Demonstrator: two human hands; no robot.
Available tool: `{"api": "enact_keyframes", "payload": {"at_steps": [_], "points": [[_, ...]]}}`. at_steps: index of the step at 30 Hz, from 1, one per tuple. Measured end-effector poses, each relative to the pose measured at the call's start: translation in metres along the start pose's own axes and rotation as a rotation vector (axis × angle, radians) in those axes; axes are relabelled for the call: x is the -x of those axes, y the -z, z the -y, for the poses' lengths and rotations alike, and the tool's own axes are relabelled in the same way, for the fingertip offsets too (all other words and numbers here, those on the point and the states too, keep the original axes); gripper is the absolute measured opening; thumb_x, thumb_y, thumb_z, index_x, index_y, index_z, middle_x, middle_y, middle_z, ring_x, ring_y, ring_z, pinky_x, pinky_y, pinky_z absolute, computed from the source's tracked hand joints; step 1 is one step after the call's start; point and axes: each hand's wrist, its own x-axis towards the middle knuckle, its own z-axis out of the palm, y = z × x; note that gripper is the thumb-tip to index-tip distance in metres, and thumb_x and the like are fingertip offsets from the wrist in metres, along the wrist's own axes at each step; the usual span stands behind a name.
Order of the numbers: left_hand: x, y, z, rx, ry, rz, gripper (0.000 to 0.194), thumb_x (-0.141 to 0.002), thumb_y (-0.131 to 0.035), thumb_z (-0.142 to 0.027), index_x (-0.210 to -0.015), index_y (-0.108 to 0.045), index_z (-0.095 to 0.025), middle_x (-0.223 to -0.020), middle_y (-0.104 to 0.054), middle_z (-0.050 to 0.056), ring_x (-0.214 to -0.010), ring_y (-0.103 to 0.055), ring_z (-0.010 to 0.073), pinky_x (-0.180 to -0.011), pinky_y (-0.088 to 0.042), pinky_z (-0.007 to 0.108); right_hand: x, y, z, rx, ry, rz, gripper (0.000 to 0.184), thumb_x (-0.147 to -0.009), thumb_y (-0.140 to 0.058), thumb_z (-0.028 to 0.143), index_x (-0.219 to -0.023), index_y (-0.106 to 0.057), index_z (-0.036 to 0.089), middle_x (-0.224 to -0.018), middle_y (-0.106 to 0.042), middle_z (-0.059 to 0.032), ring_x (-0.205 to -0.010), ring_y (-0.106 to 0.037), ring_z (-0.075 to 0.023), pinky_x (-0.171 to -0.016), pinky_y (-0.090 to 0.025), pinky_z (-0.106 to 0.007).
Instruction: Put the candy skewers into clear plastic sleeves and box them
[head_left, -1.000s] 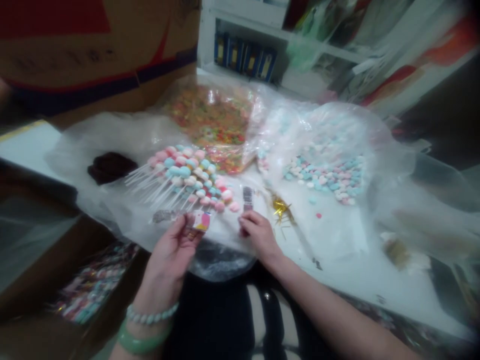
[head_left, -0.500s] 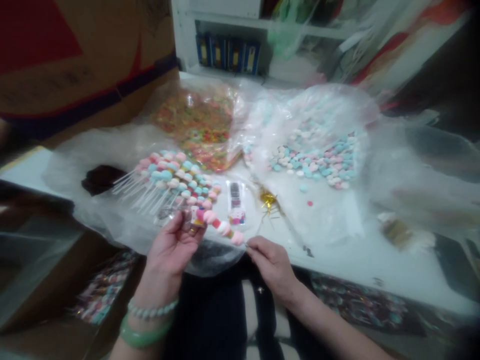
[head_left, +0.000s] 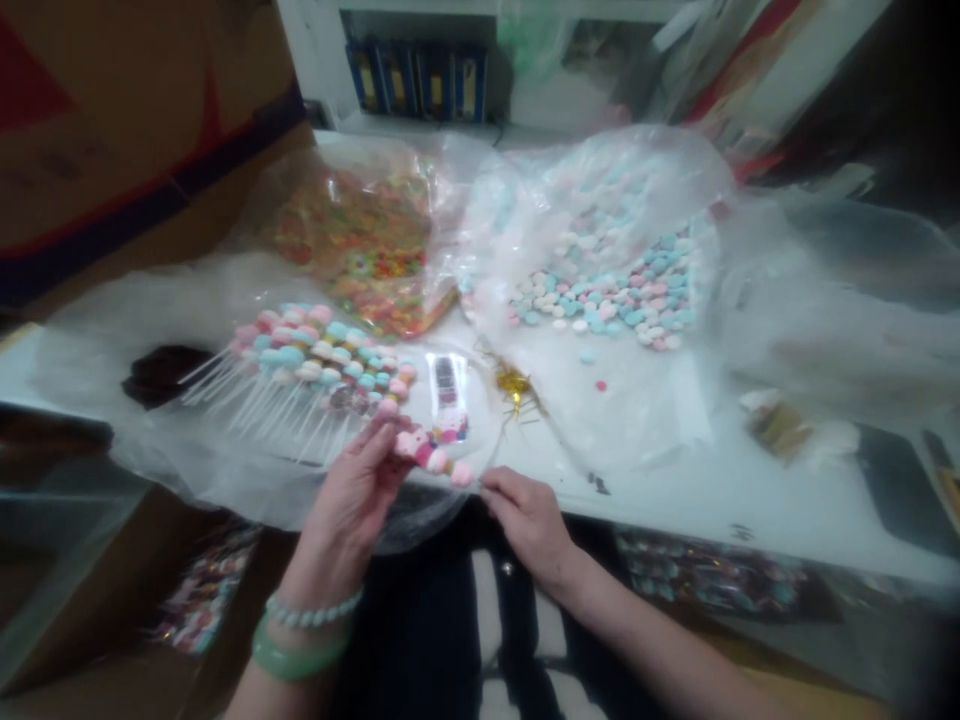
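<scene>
My left hand (head_left: pixel 352 480) grips a short skewer of pink and white candies (head_left: pixel 431 458) that points to the right. My right hand (head_left: pixel 525 515) is curled just past the skewer's pink tip, and any thin stick there is hidden. A fan of finished candy skewers (head_left: pixel 315 365) lies beyond my left hand on clear plastic sheeting (head_left: pixel 97 320). Next to it lies a printed strip (head_left: pixel 448 400) with a pink picture. A twist of gold tinsel (head_left: pixel 514 385) sits to the right of the strip.
Loose pastel candies (head_left: pixel 600 300) fill a plastic bag at the back right, and a bag of small multicoloured sweets (head_left: pixel 352 250) lies beside it. A dark cloth (head_left: pixel 161 375) lies at the left. A cardboard box (head_left: pixel 112 130) stands at the back left, below-table boxes hold wrapped packets, and a shelf (head_left: pixel 416 80) stands behind.
My right hand has moved off the printed strip to the skewer's tip, and the strip now lies uncovered. The skewer has appeared in my left hand, and the view has shifted left.
</scene>
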Motion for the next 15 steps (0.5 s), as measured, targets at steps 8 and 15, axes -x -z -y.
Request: {"api": "enact_keyframes", "payload": {"at_steps": [8, 15], "points": [[-0.008, 0.004, 0.006, 0.005, 0.022, -0.018, 0.012, -0.078, -0.071, -0.003, -0.085, -0.071, -0.013, -0.080, -0.073, 0.005, -0.070, -0.070, 0.0148, -0.064, -0.059, 0.022, -0.007, 0.004, 0.014, -0.457, -0.470, 0.222, 0.016, -0.082, -0.058, 0.033, -0.073, -0.058, 0.019, -0.053, -0.056, 0.0047, -0.040, -0.034, -0.0069, -0.041, -0.024, -0.021], [-0.007, 0.012, 0.007, -0.165, 0.030, -0.028, 0.018, -0.068, -0.082, -0.005, -0.084, -0.074, -0.007, -0.077, -0.074, 0.009, -0.066, -0.070, 0.0162, -0.061, -0.057, 0.021, -0.007, 0.001, 0.014, -0.488, -0.480, 0.210, 0.017, -0.079, -0.061, 0.033, -0.073, -0.060, 0.017, -0.052, -0.056, 0.0047, -0.040, -0.035, -0.0050, -0.040, -0.021, -0.018]]}}
